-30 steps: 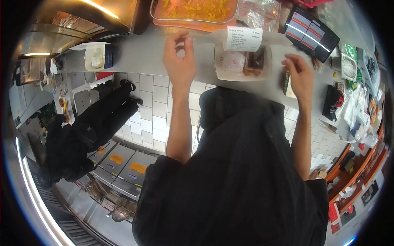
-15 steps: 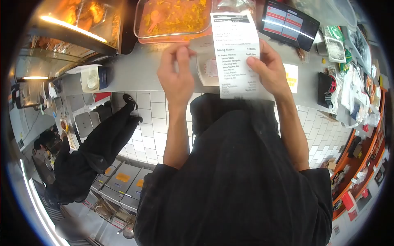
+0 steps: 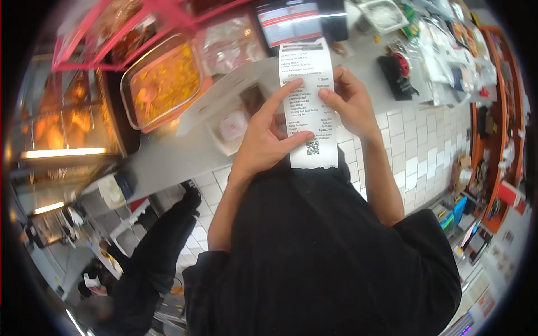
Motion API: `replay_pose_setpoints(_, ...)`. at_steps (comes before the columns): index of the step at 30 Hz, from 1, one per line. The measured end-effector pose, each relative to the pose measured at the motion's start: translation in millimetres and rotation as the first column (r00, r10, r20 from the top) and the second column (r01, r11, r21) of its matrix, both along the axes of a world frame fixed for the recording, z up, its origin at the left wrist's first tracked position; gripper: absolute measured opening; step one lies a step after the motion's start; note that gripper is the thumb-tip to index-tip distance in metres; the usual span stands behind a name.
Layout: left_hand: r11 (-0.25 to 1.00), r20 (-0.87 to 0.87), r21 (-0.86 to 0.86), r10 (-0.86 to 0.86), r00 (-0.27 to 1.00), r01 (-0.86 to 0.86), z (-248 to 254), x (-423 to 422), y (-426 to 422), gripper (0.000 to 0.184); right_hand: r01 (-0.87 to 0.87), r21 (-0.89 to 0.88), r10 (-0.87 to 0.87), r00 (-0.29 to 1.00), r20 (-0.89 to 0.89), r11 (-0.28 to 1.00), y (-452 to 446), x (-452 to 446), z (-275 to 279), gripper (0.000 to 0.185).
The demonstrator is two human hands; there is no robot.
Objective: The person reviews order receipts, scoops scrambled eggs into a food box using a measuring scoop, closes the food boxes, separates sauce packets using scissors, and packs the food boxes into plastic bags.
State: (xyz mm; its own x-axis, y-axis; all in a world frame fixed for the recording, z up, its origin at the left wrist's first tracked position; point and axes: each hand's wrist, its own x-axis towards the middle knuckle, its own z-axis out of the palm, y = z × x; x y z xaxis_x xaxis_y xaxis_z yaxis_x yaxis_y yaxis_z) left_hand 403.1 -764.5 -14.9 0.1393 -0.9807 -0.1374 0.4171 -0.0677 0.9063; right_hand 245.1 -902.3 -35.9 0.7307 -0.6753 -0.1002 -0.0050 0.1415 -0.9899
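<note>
So the receipt (image 3: 307,115) is upper centre of the frame, held up between both hands. Looks like thin paper, so I'd expect basically no weight, floppy, easy to crease or tear. I'd take it by the long side edges, light pinch only. That's pretty much the hold I'm seeing: left hand (image 3: 263,134) has its thumb on the lower print and a finger up along the left edge, right hand (image 3: 354,106) pinches the right edge, thumb in front, fingers curled behind.

Half a second ago only the right had it, with the left off to one side. My view's swung too: box (image 3: 224,98) and tray (image 3: 126,103) both sit further left and lower, and a pink rack (image 3: 171,11) now shows upper left.
</note>
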Motion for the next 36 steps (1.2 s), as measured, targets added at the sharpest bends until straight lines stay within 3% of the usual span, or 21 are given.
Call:
replay_pose_setpoints(4, 0.991, 0.143, -0.045, -0.116, 0.983, 0.124, -20, -25, -48, 0.082, 0.299, -0.045, -0.300, 0.954, -0.021, 0.953, -23, -40, -17, 0.031)
replay_pose_setpoints(6, 0.953, 0.431, 0.166, -0.300, 0.851, 0.252, -20, -39, -76, 0.077, 0.483, -0.099, -0.488, 0.872, -0.033, 0.870, -43, -64, -35, 0.033)
replay_pose_setpoints(7, 0.954, 0.442, 0.172, -0.299, 0.846, 0.247, -39, -48, -86, 0.077, 0.551, -0.131, -0.561, 0.827, -0.046, 0.824, -57, -79, -54, 0.038)
replay_pose_setpoints(8, 0.986, 0.713, 0.030, -0.136, 0.687, 0.165, -74, -61, -92, 0.073, 0.619, -0.165, -0.634, 0.771, -0.058, 0.768, -68, -94, -76, 0.042)
replay_pose_setpoints(9, 0.982, 0.888, -0.136, 0.062, 0.455, 0.132, -99, -67, -93, 0.070, 0.623, -0.159, -0.637, 0.769, -0.051, 0.766, -75, -110, -105, 0.042)
replay_pose_setpoints(10, 0.981, 0.893, -0.135, 0.060, 0.447, 0.138, -110, -67, -91, 0.070, 0.566, -0.394, -0.682, 0.671, -0.290, 0.724, -80, -124, -137, 0.048)
replay_pose_setpoints(11, 0.966, 0.948, -0.117, 0.039, 0.316, 0.231, -119, -66, -89, 0.061, 0.427, -0.592, -0.724, 0.496, -0.479, 0.684, -82, -129, -155, 0.055)
replay_pose_setpoints(12, 0.946, 0.983, -0.086, 0.031, 0.179, 0.313, -122, -64, -89, 0.053, 0.428, -0.589, -0.722, 0.504, -0.475, 0.686, -82, -125, -158, 0.055)
replay_pose_setpoints(14, 0.956, 0.996, -0.027, 0.001, 0.090, 0.294, -117, -60, -87, 0.046, 0.318, -0.834, -0.822, 0.513, -0.248, 0.450, -71, -111, -154, 0.065)
replay_pose_setpoints(18, 0.980, 0.993, 0.034, -0.011, -0.118, 0.197, -111, -57, -79, 0.034, 0.369, -0.869, -0.914, 0.356, -0.195, 0.329, -68, -103, -153, 0.066)
replay_pose_setpoints(20, 0.977, 0.999, 0.040, -0.040, -0.004, 0.211, -89, -53, -74, 0.032, 0.321, -0.895, -0.904, 0.391, -0.173, 0.310, -70, -105, -144, 0.058)
replay_pose_setpoints(22, 0.975, 0.992, 0.056, -0.080, 0.102, 0.215, -60, -43, -65, 0.030, 0.416, -0.778, -0.849, 0.453, -0.270, 0.470, -67, -108, -130, 0.046)
replay_pose_setpoints(23, 0.984, 0.979, -0.066, 0.031, 0.204, 0.165, -45, -36, -60, 0.028, 0.416, -0.780, -0.852, 0.449, -0.270, 0.467, -65, -111, -123, 0.046)
replay_pose_setpoints(26, 0.950, 0.904, -0.202, 0.274, 0.328, -0.237, 2, -1, -37, 0.028, 0.408, -0.782, -0.841, 0.475, -0.259, 0.471, -55, -118, -104, 0.033)
replay_pose_setpoints(27, 0.893, 0.910, -0.372, 0.404, 0.089, -0.254, 4, 27, -30, 0.029, 0.423, -0.789, -0.851, 0.473, -0.227, 0.446, -51, -115, -98, 0.030)
replay_pose_setpoints(29, 0.767, 0.922, -0.359, 0.380, -0.074, -0.532, 13, 67, -11, 0.032, 0.436, -0.793, -0.857, 0.474, -0.201, 0.426, -39, -101, -81, 0.027)
replay_pose_setpoints(30, 0.767, 0.923, -0.358, 0.378, -0.076, -0.532, 11, 82, -1, 0.032, 0.465, -0.720, -0.801, 0.560, -0.211, 0.515, -31, -87, -69, 0.025)
replay_pose_setpoints(32, 0.743, 0.955, -0.101, 0.258, 0.145, -0.661, 5, 99, 17, 0.038, 0.414, -0.548, -0.606, 0.762, -0.228, 0.726, -12, -59, -56, 0.023)
replay_pose_setpoints(33, 0.743, 0.955, -0.103, 0.259, 0.143, -0.662, 4, 95, 25, 0.038, 0.283, -0.525, -0.472, 0.839, -0.271, 0.803, 1, -42, -50, 0.020)
replay_pose_setpoints(35, 0.830, 0.952, 0.306, -0.276, 0.133, -0.466, 6, 86, 41, 0.042, -0.100, -0.305, 0.019, 0.966, -0.258, 0.947, 19, -14, -44, 0.028)
replay_pose_setpoints(36, 0.825, 0.951, 0.307, -0.281, 0.127, -0.474, 7, 82, 43, 0.042, -0.105, -0.301, 0.028, 0.968, -0.250, 0.948, 23, -9, -60, 0.028)
